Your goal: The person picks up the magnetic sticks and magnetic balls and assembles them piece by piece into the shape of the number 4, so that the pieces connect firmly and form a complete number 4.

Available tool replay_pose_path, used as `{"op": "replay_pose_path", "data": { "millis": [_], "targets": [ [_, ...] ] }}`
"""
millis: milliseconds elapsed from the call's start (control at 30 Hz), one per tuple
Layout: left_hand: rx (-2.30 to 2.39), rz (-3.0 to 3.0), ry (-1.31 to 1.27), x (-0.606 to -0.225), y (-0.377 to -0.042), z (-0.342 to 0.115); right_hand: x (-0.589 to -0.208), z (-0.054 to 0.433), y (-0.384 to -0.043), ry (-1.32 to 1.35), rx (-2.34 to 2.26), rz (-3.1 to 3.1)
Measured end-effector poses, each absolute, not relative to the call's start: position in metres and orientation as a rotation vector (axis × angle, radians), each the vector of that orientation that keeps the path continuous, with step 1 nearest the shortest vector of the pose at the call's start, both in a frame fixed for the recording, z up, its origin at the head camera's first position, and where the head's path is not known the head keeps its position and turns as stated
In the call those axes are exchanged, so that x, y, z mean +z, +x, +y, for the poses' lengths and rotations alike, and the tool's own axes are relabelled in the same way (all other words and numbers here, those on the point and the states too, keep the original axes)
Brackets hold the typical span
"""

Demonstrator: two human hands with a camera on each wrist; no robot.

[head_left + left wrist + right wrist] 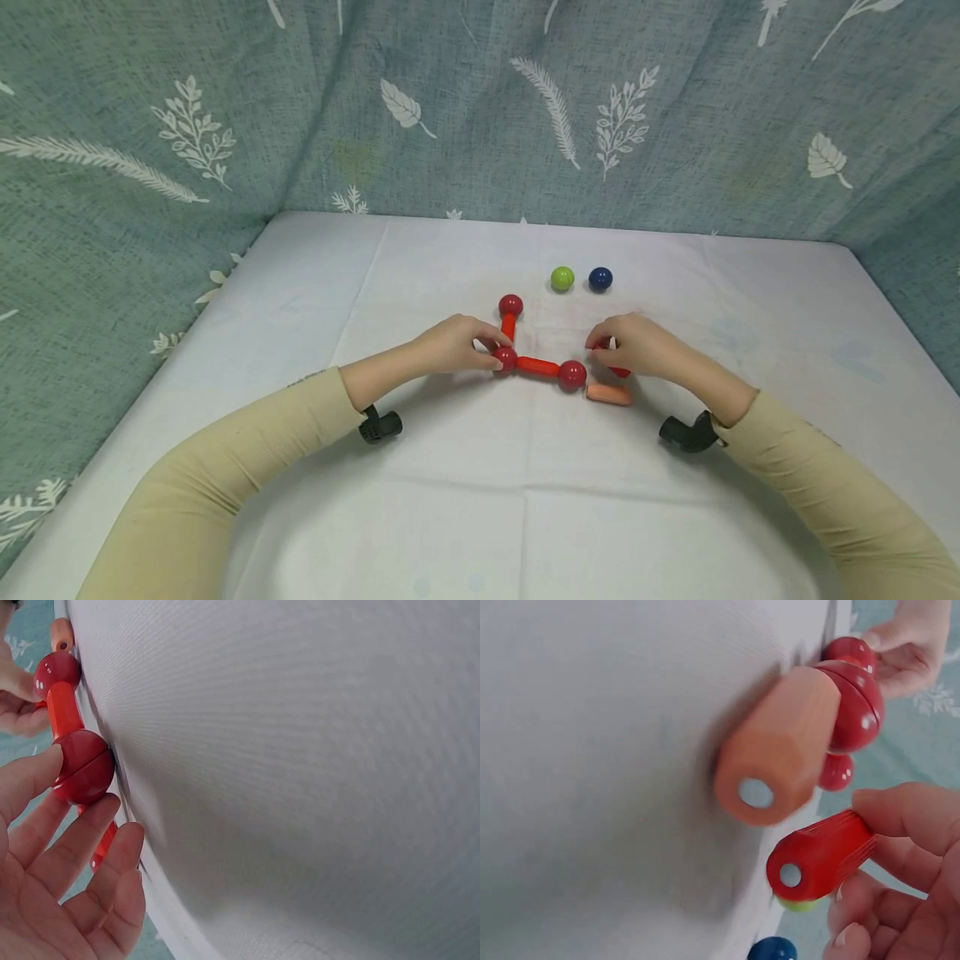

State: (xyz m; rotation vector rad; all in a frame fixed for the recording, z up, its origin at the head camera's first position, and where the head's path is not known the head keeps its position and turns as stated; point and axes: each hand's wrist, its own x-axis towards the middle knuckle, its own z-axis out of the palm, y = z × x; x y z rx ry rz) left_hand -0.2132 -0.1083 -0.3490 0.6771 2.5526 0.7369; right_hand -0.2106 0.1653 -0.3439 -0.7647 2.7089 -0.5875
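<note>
My left hand (467, 343) pinches the red corner ball (84, 766) of a joined shape, thumb on one side and fingers on the other. From that ball one red rod (537, 367) leads right to a second red ball (572, 375), and another red rod (508, 325) leads back to a third red ball (511, 306). Between thumb and fingers, my right hand (637, 343) holds a loose red rod (821, 855) with a silver disc in its end. An orange rod (609, 394) lies beside the right-end ball, nearer me than the right hand.
A green ball (562, 278) and a dark blue ball (600, 279) sit side by side farther back on the white cloth-covered table (465, 517). A blue-green curtain (465, 108) with white leaves hangs behind. Each wrist wears a small black camera.
</note>
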Motion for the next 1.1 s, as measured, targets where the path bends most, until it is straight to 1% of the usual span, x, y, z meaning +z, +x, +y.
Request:
{"op": "replay_pose_path", "data": {
  "millis": [300,800,900,1100],
  "targets": [
    [0.724,2.552,0.670,-0.3489,-0.2128,-0.1085,-0.3392,0.1689,-0.2130,-0.787,-0.807,2.776],
    [0.724,2.549,0.682,-0.3491,-0.2133,-0.1085,-0.3407,0.1700,-0.2182,-0.674,-0.938,2.776],
    [0.720,2.549,0.688,-0.3495,-0.2138,-0.1083,-0.3415,0.1705,-0.2175,-0.738,-0.933,2.769],
    [0.709,2.553,0.682,-0.3489,-0.2138,-0.1081,-0.3407,0.1672,-0.2136,-0.995,-0.776,2.648]
  ]
}}
